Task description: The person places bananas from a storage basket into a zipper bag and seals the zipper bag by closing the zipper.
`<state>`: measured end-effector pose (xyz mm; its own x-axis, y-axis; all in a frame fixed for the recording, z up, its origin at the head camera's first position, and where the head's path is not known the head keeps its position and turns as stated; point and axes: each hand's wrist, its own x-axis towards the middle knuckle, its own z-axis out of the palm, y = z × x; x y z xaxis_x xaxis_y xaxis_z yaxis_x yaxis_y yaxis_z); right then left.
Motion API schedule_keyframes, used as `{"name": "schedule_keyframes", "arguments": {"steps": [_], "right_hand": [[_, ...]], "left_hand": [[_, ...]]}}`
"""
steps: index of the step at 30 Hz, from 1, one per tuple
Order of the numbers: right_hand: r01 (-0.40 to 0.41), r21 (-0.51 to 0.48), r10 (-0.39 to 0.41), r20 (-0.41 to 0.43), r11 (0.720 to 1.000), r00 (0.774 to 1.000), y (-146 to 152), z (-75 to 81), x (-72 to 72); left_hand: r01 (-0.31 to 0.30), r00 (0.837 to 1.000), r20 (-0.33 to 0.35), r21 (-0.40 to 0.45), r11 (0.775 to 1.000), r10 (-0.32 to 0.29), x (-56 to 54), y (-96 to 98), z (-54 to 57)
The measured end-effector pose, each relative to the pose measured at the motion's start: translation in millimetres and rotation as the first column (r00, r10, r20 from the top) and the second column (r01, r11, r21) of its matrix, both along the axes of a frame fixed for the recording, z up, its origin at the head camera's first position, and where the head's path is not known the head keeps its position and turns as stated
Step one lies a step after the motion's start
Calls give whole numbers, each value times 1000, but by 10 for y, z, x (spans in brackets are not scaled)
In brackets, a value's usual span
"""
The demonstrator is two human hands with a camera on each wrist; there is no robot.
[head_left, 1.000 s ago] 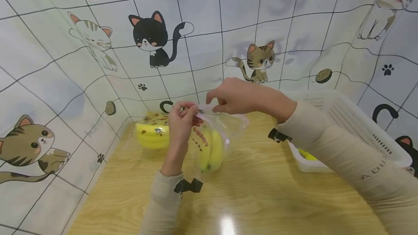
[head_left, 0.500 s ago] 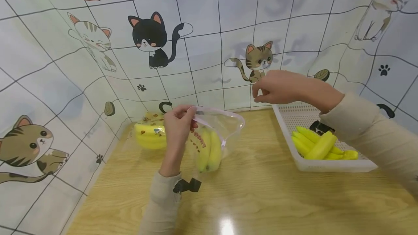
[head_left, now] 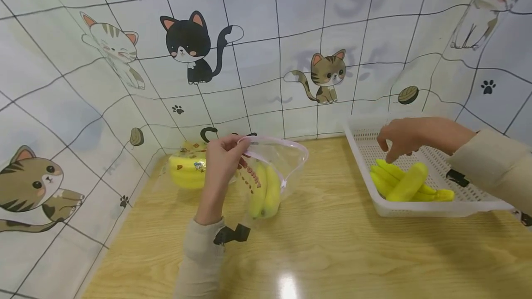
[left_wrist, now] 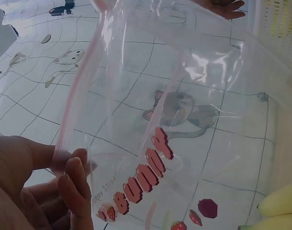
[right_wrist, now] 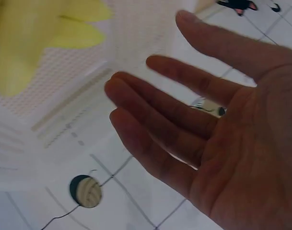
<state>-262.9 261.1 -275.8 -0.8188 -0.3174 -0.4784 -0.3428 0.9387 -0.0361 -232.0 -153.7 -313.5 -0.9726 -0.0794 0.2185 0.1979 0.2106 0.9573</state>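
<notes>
My left hand pinches the pink-edged rim of a clear zip bag printed with red lettering; its mouth gapes open. Inside the bag stand yellow bananas. In the left wrist view the thumb and fingers hold one end of the pink strip. My right hand hovers over a white plastic basket, above several yellow bananas lying in it. Nothing is between its spread, slightly bent fingers in the right wrist view.
A second printed clear bag with bananas lies to the left, partly behind my left hand. Everything rests on a wood-grain table. A cat-printed, gridded sheet forms the back and side walls.
My right hand has let go of the bag's mouth and moved right and down to above the basket. The left hand keeps its hold on the bag, almost in place.
</notes>
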Motion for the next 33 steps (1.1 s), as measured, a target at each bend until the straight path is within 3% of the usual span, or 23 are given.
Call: {"name": "schedule_keyframes", "arguments": {"steps": [9, 19, 24, 33], "right_hand": [[-31, 95, 21, 102, 995, 995, 241, -349, 63], [-47, 210, 29, 90, 976, 996, 391, -669, 69], [-21, 220, 0, 96, 975, 995, 472, -641, 87], [36, 158, -48, 77, 987, 996, 436, -271, 69]], "left_hand": [[31, 999, 24, -18, 999, -30, -11, -16, 16], [47, 999, 28, -27, 999, -46, -18, -13, -3], [54, 998, 22, -36, 998, -54, -23, 3, -5], [37, 999, 16, -5, 999, -37, -2, -1, 7]]}}
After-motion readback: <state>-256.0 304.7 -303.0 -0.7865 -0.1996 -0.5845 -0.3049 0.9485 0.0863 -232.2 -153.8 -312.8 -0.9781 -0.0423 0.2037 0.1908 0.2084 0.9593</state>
